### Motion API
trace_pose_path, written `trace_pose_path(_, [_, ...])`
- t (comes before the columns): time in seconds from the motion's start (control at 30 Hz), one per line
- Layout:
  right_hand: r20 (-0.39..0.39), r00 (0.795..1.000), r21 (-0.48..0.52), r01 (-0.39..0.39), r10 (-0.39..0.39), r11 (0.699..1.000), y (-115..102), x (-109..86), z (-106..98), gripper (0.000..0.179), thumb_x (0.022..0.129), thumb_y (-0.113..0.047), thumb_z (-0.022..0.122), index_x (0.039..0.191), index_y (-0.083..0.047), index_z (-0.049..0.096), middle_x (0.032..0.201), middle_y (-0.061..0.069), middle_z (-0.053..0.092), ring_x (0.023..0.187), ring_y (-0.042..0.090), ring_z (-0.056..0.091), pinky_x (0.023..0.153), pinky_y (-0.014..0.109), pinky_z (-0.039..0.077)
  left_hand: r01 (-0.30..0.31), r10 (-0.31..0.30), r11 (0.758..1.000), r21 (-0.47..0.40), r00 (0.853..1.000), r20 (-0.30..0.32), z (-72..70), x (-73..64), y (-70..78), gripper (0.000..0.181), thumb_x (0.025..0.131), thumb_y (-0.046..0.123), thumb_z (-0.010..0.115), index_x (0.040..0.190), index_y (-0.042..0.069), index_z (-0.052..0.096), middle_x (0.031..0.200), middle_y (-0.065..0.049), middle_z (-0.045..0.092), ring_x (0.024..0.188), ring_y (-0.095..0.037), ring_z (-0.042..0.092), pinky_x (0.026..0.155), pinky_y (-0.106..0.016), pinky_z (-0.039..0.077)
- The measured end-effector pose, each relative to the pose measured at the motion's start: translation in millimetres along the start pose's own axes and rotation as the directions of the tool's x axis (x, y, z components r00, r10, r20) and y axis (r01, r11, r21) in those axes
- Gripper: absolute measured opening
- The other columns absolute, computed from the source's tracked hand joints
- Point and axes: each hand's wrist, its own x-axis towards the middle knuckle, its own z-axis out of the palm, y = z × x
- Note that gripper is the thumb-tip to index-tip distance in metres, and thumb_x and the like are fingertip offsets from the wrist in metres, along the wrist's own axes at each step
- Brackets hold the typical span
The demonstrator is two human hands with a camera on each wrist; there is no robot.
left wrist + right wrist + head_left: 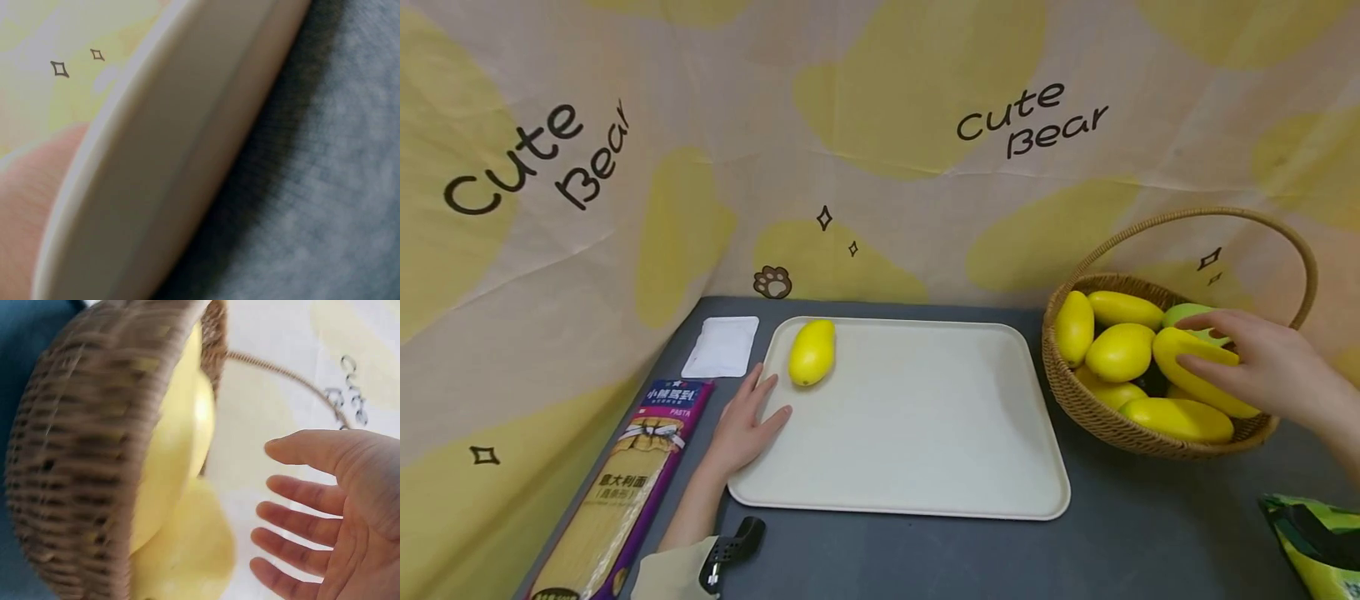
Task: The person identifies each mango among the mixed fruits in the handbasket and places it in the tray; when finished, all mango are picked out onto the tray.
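Observation:
My left hand [741,429] rests with extended fingers on the left edge of a cream tray [917,425]. One yellow mango [812,352] lies near the tray's back left corner. In the left wrist view the tray's side [169,144] hides most of that hand. Over on the right, my right hand [1262,358] hovers above a wicker basket [1090,412], its fingers spread. Beneath it lies a long yellow mango [1195,371] among several more mangoes and a green fruit [1185,313]. The right wrist view shows a gap between the fingertips and the yellow fruit [187,550].
A pasta packet [632,492] lies left of the tray, with a white packet [721,347] behind it. At the front right is a green bag [1318,542]. The basket's tall handle [1210,212] arches at the back, before a patterned cloth [880,167].

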Motion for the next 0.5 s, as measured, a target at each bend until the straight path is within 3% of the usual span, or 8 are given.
trace_pose_path(0.27, [0.1, 0.993, -0.058, -0.05, 0.055, 0.997, 24, -0.9, 10, 0.055, 0.082, -0.022, 0.078, 0.115, 0.016, 0.057, 0.107, 0.036, 0.059, 0.089, 0.048, 0.057, 0.07, 0.058, 0.047, 0.004, -0.004, 1.0, 0.001, 1.0, 0.004, -1.0, -1.4, 1.8, 0.065, 0.096, 0.034, 0.06, 0.148, 0.002, 0.039, 0.161, -0.017, 0.011, 0.143, -0.045, 0.017, 0.11, -0.068, 0.007])
trace_pose_path(0.5, [0.159, 0.982, -0.057, -0.089, 0.097, 0.994, 33, -1.9, 14, 0.068, 0.08, -0.027, 0.08, 0.122, 0.018, 0.049, 0.115, 0.042, 0.051, 0.098, 0.055, 0.051, 0.079, 0.065, 0.042, 0.007, -0.007, 1.0, 0.0, 1.0, 0.003, -1.3, -1.4, 1.3, 0.065, 0.096, 0.035, 0.06, 0.148, 0.003, 0.039, 0.161, -0.017, 0.011, 0.143, -0.045, 0.018, 0.11, -0.069, 0.008])
